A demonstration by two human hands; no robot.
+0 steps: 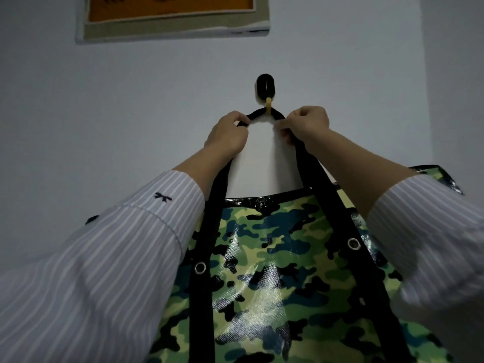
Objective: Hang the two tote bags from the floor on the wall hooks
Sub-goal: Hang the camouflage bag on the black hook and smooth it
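While the black handle loop [258, 114] of the camouflage tote bag [275, 258] lies across the pale prong of the wall hook [265, 86], the head view, the only one there is, suggests the step in hand is seating that loop before letting go. To do it well, the person would likely want the webbing flat and fully behind the prong's tip, centred so that both sides of the strap pull evenly. The weight is best lowered gently rather than dropped, since the hook looks small and may be only stuck to the wall [104, 113].

Both arms reach up and forward in striped sleeves, the hands close on either side of the hook. The left hand [227, 132] grips the strap just left of the prong, fingers curled round it with the thumb on top. The right hand [307, 124] pinches the strap just right of the prong, fingertips together on the webbing. The bag hangs below the hands against the wall, its glossy face towards the camera. A framed picture [170, 19] hangs above the hook. The second tote bag is not in view.
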